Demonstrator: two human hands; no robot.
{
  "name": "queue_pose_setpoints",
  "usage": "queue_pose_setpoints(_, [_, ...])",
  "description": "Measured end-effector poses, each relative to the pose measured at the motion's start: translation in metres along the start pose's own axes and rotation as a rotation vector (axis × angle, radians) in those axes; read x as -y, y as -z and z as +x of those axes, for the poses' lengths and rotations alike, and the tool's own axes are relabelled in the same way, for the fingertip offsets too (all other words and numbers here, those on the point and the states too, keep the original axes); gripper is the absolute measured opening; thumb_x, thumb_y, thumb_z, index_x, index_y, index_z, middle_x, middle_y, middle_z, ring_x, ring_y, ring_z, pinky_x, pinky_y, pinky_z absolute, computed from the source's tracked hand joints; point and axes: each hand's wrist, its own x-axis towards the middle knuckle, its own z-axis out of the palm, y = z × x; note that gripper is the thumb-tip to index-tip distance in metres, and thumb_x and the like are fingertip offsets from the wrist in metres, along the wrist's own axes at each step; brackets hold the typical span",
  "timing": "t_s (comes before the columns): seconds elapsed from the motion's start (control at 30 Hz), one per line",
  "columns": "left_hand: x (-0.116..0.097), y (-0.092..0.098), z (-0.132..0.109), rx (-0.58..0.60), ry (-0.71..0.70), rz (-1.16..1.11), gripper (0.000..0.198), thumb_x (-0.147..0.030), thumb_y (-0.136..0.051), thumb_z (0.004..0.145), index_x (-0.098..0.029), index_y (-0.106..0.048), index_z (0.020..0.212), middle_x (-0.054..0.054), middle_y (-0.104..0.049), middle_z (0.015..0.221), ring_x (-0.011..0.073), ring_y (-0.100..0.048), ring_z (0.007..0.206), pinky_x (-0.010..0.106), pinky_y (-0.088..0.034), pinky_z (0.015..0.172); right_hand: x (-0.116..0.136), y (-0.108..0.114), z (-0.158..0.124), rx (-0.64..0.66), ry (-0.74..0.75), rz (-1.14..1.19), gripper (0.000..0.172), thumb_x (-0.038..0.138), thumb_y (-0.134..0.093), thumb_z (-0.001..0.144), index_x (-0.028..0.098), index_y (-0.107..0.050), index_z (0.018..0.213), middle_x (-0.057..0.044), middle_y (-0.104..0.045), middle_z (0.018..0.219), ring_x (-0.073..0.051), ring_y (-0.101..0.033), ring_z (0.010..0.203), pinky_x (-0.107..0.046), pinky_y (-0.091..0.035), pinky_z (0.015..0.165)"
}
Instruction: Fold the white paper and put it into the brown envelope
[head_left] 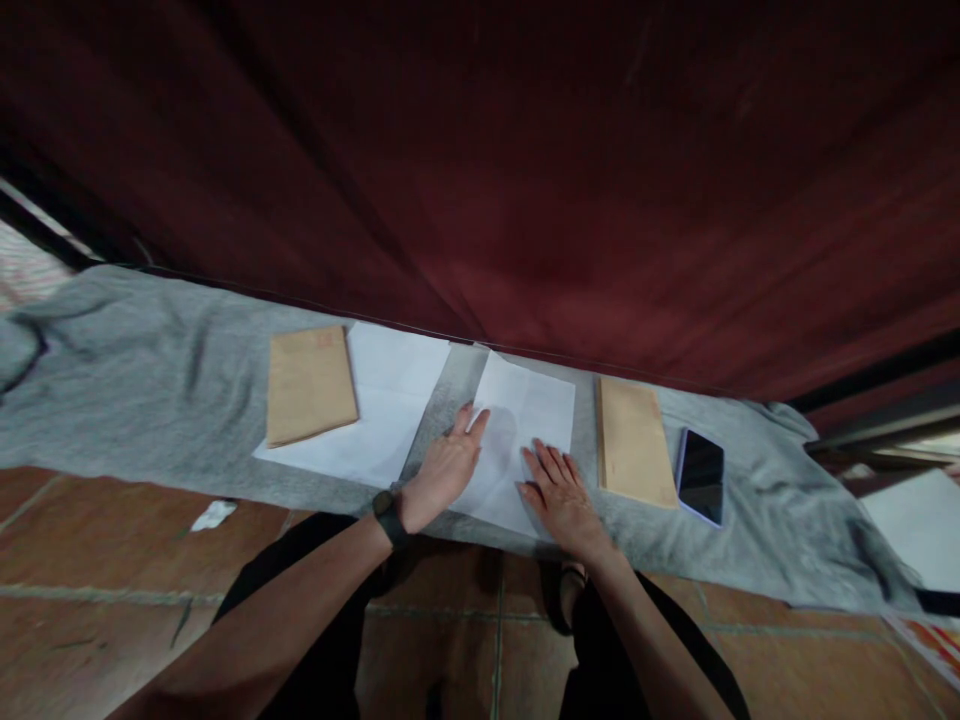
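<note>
A white sheet of paper (525,420) lies on a grey cloth (150,370). My left hand (444,470) rests flat on the sheet's left edge, fingers stretched out, a dark watch on the wrist. My right hand (561,495) lies flat on the sheet's lower right part, fingers spread. Neither hand holds anything. A brown envelope (636,440) lies just right of the sheet.
Left of the hands a second brown envelope (309,385) lies on a stack of white paper (390,400). A dark phone (701,476) sits right of the envelope. A dark red curtain (525,170) hangs behind. Tiled floor (90,560) lies below, with a white scrap (214,514).
</note>
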Motion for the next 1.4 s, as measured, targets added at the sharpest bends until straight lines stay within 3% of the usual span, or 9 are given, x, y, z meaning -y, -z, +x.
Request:
queue_pose_setpoints(0.17, [0.002,0.006,-0.008,0.011,-0.027,0.087,0.074,0.003,-0.033,0.088,-0.025,-0.029,0.156,0.016,-0.014,0.166,0.0275,-0.066,0.104,0.042,-0.054,0.087,-0.013,0.024,-0.01,0.188,0.022,0.109,0.064,0.036,-0.057,0.093,0.028,-0.037,0.153,-0.006,-0.027,0.164,-0.024,-0.022,0.152,-0.05,-0.021,0.124])
queue_pose_setpoints(0.37, [-0.006,-0.006,-0.009,-0.028,-0.046,0.093,0.065,0.002,-0.033,0.088,-0.022,-0.044,0.148,0.015,-0.024,0.164,0.0391,-0.056,0.118,0.051,-0.054,0.087,-0.007,0.034,-0.028,0.369,0.039,0.085,0.095,0.042,-0.075,0.076,0.032,-0.026,0.157,-0.004,-0.007,0.168,-0.027,-0.007,0.154,-0.05,-0.012,0.125])
queue_pose_setpoints(0.5, [-0.01,-0.015,-0.009,-0.063,-0.048,0.105,0.061,0.001,-0.038,0.089,-0.022,-0.048,0.144,0.017,-0.031,0.16,0.0404,-0.056,0.119,0.049,-0.055,0.085,-0.002,0.032,-0.033,0.338,0.052,0.044,0.091,0.035,-0.072,0.079,0.032,-0.027,0.157,-0.004,-0.009,0.168,-0.026,-0.009,0.154,-0.05,-0.011,0.126])
queue_pose_setpoints(0.77, [-0.011,-0.016,-0.006,-0.049,-0.096,0.428,0.056,0.004,-0.037,0.087,-0.017,-0.053,0.137,0.018,-0.045,0.151,0.0329,-0.06,0.114,0.039,-0.058,0.074,-0.01,0.036,-0.036,0.262,0.13,0.097,0.077,0.021,-0.061,0.084,0.032,-0.034,0.154,-0.003,-0.019,0.166,-0.024,-0.019,0.153,-0.051,-0.018,0.125])
queue_pose_setpoints(1.0, [-0.002,-0.005,-0.005,-0.058,-0.112,0.328,0.041,-0.003,-0.041,0.093,-0.015,-0.06,0.127,0.015,-0.056,0.142,0.027,-0.064,0.112,0.036,-0.056,0.083,-0.026,0.035,-0.037,0.201,0.126,0.211,0.079,-0.004,-0.044,0.079,0.034,-0.045,0.148,0.0,-0.04,0.158,-0.017,-0.035,0.146,-0.047,-0.024,0.124])
queue_pose_setpoints(1.13, [0.014,0.007,-0.004,-0.102,-0.102,0.17,0.027,-0.015,-0.049,0.096,-0.018,-0.067,0.116,0.009,-0.068,0.126,0.0222,-0.068,0.105,0.035,-0.052,0.092,-0.029,0.042,-0.036,0.225,0.113,0.279,0.066,0.003,-0.046,0.088,0.035,-0.048,0.146,0.0,-0.046,0.154,-0.018,-0.039,0.144,-0.048,-0.026,0.124])
queue_pose_setpoints(1.23, [0.023,0.013,-0.002,-0.123,-0.133,0.164,0.02,-0.02,-0.053,0.096,-0.019,-0.072,0.104,0.007,-0.074,0.11,0.0233,-0.068,0.102,0.039,-0.047,0.101,-0.031,0.047,-0.036,0.262,0.122,0.303,0.059,0.009,-0.05,0.091,0.037,-0.052,0.143,0.001,-0.049,0.152,-0.019,-0.04,0.144,-0.049,-0.028,0.123])
queue_pose_setpoints(1.3, [0.023,0.012,-0.002,-0.149,-0.176,0.222,0.023,-0.023,-0.054,0.096,-0.017,-0.071,0.11,0.01,-0.072,0.115,0.0271,-0.064,0.112,0.044,-0.042,0.106,-0.032,0.045,-0.037,0.252,0.117,0.279,0.059,0.007,-0.052,0.089,0.038,-0.057,0.139,0.002,-0.044,0.155,-0.02,-0.036,0.146,-0.049,-0.028,0.122])
queue_pose_setpoints(1.4, [0.016,-0.001,-0.003,-0.166,-0.309,0.281,0.041,-0.031,-0.054,0.098,-0.016,-0.057,0.136,0.014,-0.054,0.146,0.0299,-0.044,0.138,0.046,-0.031,0.116,-0.034,0.038,-0.038,0.204,0.112,0.227,0.072,-0.001,-0.049,0.081,0.037,-0.052,0.143,0.003,-0.033,0.162,-0.021,-0.029,0.149,-0.048,-0.029,0.123])
